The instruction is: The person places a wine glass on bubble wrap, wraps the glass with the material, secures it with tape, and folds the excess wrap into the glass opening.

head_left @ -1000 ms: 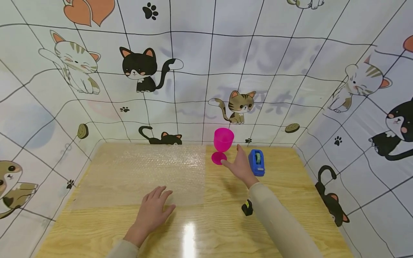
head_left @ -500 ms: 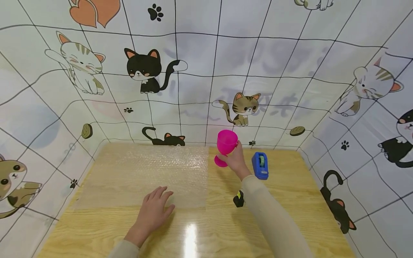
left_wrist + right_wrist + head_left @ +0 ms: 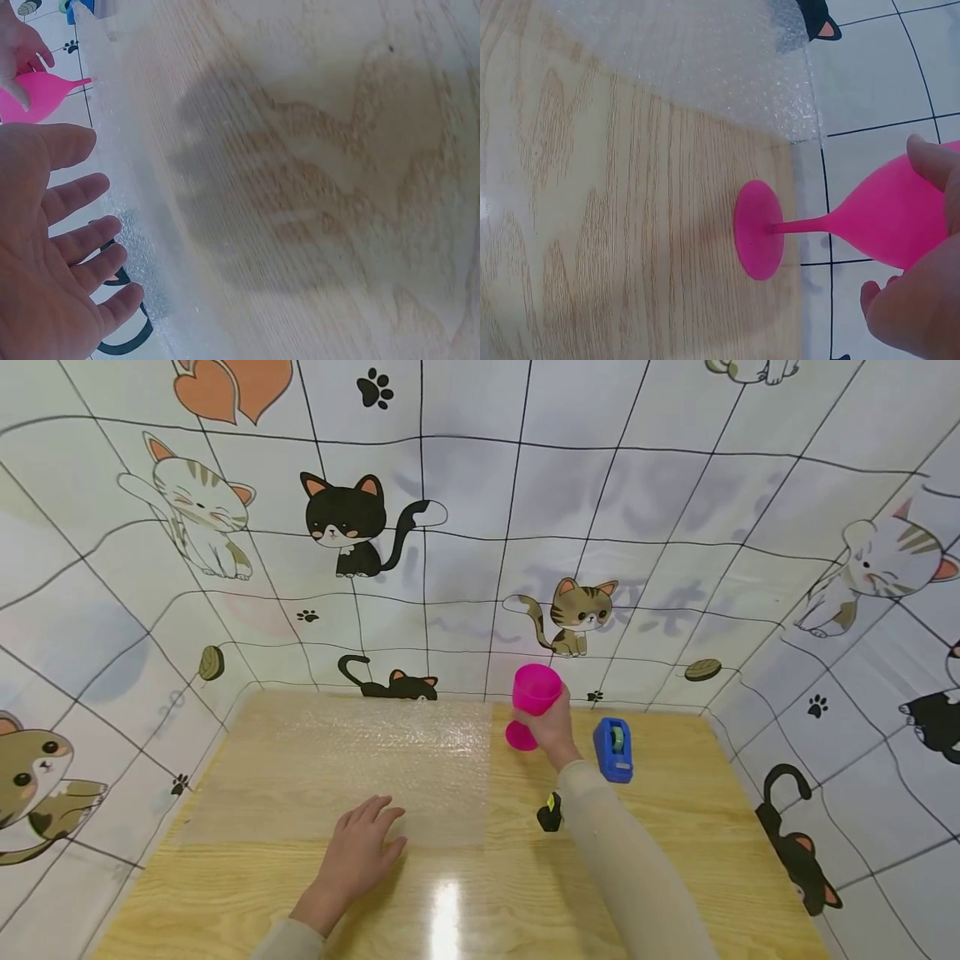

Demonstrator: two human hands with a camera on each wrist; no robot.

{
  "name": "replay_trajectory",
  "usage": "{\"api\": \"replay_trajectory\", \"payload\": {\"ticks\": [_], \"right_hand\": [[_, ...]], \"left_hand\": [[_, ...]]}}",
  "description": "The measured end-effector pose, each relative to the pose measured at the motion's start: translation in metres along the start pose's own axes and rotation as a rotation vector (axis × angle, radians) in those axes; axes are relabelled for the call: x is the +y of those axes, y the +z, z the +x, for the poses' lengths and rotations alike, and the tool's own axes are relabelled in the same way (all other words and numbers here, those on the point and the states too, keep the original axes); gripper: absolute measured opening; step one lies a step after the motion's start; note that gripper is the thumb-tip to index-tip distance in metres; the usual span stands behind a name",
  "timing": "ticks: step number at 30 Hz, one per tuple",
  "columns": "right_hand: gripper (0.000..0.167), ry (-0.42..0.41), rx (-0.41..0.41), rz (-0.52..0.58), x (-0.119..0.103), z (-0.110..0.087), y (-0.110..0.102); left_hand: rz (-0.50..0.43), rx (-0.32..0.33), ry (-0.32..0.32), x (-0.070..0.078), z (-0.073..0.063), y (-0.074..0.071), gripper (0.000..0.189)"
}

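Note:
A bright pink plastic goblet (image 3: 537, 688) stands upright near the back of the wooden table. My right hand (image 3: 550, 727) grips its bowl from the right; in the right wrist view the thumb lies on one side of the pink bowl (image 3: 896, 214) and fingertips show on the other. The thin stem and round foot (image 3: 757, 229) are free of the hand. Whether the foot touches the table cannot be told. My left hand (image 3: 362, 843) holds nothing and hovers near the front edge of a clear bubble wrap sheet (image 3: 337, 768), its fingers loosely spread, palm visible in the left wrist view.
Right of the goblet stands a blue tape dispenser (image 3: 613, 750) with a roll in it. A small black object with a yellow mark (image 3: 550, 812) is beside my right sleeve. Cat-printed cloth walls (image 3: 465, 568) enclose the table (image 3: 675, 827) at the back and sides.
My right hand has closed around the goblet's bowl after reaching beside it. The black object has shifted along with the right sleeve. My left hand stays put; the view has turned slightly.

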State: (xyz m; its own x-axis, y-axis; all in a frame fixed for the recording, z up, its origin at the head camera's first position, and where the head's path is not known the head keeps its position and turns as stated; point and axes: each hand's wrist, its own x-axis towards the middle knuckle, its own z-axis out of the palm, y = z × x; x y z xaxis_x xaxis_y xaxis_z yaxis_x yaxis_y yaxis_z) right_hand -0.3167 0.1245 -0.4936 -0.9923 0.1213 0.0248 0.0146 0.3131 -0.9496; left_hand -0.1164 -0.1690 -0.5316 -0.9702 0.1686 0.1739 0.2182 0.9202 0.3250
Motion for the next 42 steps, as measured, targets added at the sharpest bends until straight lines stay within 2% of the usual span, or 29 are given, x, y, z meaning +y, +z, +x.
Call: {"api": "replay_trajectory", "payload": {"ticks": [6,11,17,23,30,35,42], "right_hand": [[0.092,0.019,0.007,-0.041,0.007,0.001,-0.008],[0.088,0.025,0.019,-0.067,0.009,0.003,-0.011],[0.089,0.028,0.022,-0.083,0.005,0.001,-0.015],[0.089,0.014,-0.021,-0.091,-0.004,-0.006,-0.019],[0.090,0.037,-0.058,-0.132,-0.006,-0.011,-0.022],[0.091,0.042,-0.074,-0.148,-0.007,-0.017,-0.025],[0.086,0.025,-0.140,-0.142,-0.008,-0.031,-0.033]], "left_hand": [[-0.009,0.002,0.006,-0.001,-0.001,0.002,0.038],[0.014,0.030,0.031,-0.003,0.002,0.000,0.037],[0.024,0.039,0.016,-0.011,0.005,-0.005,0.033],[0.020,0.046,-0.005,-0.023,0.005,-0.008,0.033],[0.020,0.043,-0.015,-0.033,0.007,-0.010,0.035],[0.048,0.003,-0.059,-0.043,0.008,-0.008,0.039],[0.080,-0.056,-0.140,-0.054,0.005,-0.009,0.044]]}}
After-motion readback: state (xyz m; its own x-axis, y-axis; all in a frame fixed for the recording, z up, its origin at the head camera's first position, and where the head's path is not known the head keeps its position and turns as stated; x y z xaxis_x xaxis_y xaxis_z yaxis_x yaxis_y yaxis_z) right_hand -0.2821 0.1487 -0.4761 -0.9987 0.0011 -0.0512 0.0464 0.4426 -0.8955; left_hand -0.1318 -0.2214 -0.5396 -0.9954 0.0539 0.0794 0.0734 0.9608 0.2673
